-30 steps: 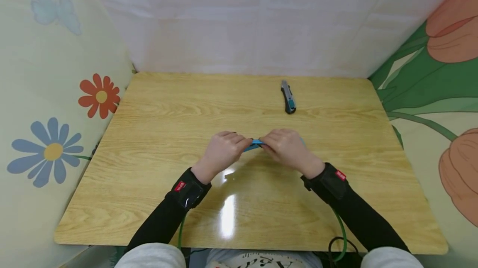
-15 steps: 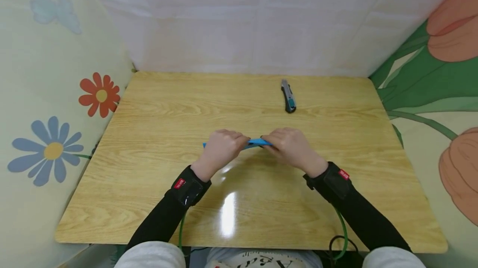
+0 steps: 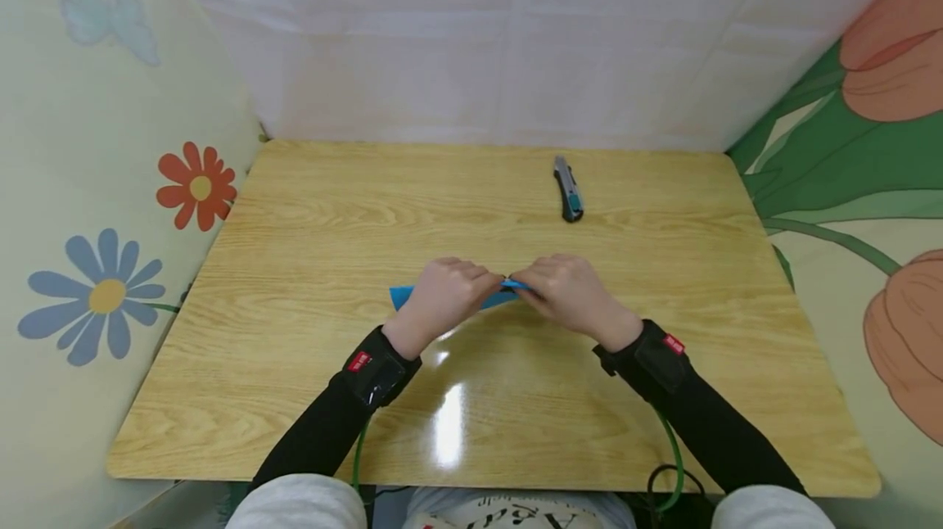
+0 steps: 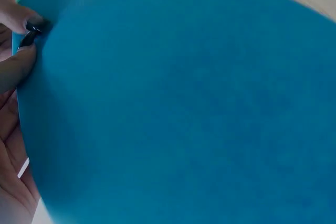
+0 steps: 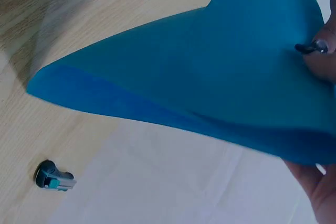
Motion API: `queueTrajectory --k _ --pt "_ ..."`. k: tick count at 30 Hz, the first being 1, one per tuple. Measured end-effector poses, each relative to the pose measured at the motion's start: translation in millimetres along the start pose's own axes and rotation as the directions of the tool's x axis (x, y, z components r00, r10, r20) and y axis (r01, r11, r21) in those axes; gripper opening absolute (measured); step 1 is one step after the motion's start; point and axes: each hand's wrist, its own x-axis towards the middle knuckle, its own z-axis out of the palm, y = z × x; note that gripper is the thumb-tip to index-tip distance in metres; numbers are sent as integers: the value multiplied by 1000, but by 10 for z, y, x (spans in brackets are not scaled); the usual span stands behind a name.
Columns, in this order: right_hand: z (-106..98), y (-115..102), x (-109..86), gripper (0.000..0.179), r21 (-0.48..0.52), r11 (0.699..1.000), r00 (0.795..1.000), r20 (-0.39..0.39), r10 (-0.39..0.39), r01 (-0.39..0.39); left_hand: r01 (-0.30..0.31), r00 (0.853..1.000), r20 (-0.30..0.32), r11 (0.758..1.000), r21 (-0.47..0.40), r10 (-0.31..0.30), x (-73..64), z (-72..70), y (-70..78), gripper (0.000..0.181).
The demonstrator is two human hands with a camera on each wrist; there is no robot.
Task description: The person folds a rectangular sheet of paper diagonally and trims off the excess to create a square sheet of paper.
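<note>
A blue sheet that looks like paper (image 3: 401,296) is held up over the middle of the table. My left hand (image 3: 448,296) pinches its upper edge, and my right hand (image 3: 569,293) pinches the same edge close beside it. Dark-nailed thumbs press on the sheet, nearly meeting in the left wrist view, where the blue surface (image 4: 184,103) fills most of the picture. Seen from the right wrist, the sheet (image 5: 184,72) bends into a curved fold with a lower edge curling over. Most fingers are hidden behind it.
A utility knife (image 3: 568,190) lies toward the back of the wooden table (image 3: 331,218), beyond my right hand. White cloth (image 3: 412,46) hangs behind the table, and flower-printed panels stand at both sides. Green cables run down from the wrist straps.
More of the blue sheet shows left of my left hand now, where almost none showed a second ago. The gap between the hands widened, then narrowed. The utility knife stays put.
</note>
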Motion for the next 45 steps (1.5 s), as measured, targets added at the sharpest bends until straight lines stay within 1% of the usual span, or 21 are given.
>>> queueTrajectory --k 6,10,14,17,20,26,32,35,39,45 --pt "-37 29 -50 16 9 1000 1000 6 19 -19 31 999 -5 999 -34 -31 -4 -10 -24 9" --pt "-19 34 -55 15 12 1000 1000 10 22 -22 31 1000 -4 998 -49 -31 14 -3 -10 13" --pt "-22 44 -60 17 33 999 999 19 34 -35 27 1000 0 997 -68 -27 12 -4 -11 7" --pt "-32 65 -75 20 47 998 999 15 49 -50 46 999 8 995 -84 -45 -3 -6 -28 7" --pt "-34 79 -82 17 52 997 999 11 51 -52 64 998 15 993 -100 -62 -7 -9 -39 8" --pt "-17 79 -68 11 72 997 999 15 36 -37 59 998 29 992 -108 -56 18 13 -18 11" --pt "-36 103 -98 19 58 997 999 5 43 -43 75 997 37 991 -108 -72 17 3 -12 8" --pt "-53 113 -105 18 58 997 999 -13 43 -42 83 996 38 990 -110 -80 13 -4 -20 10" --pt "-61 117 -99 15 90 995 999 -24 47 -45 88 996 28 988 -128 -85 17 16 -17 11" --pt "-53 123 -108 18 181 982 998 -25 63 -57 104 995 20 983 -149 -102 33 -12 -12 8"
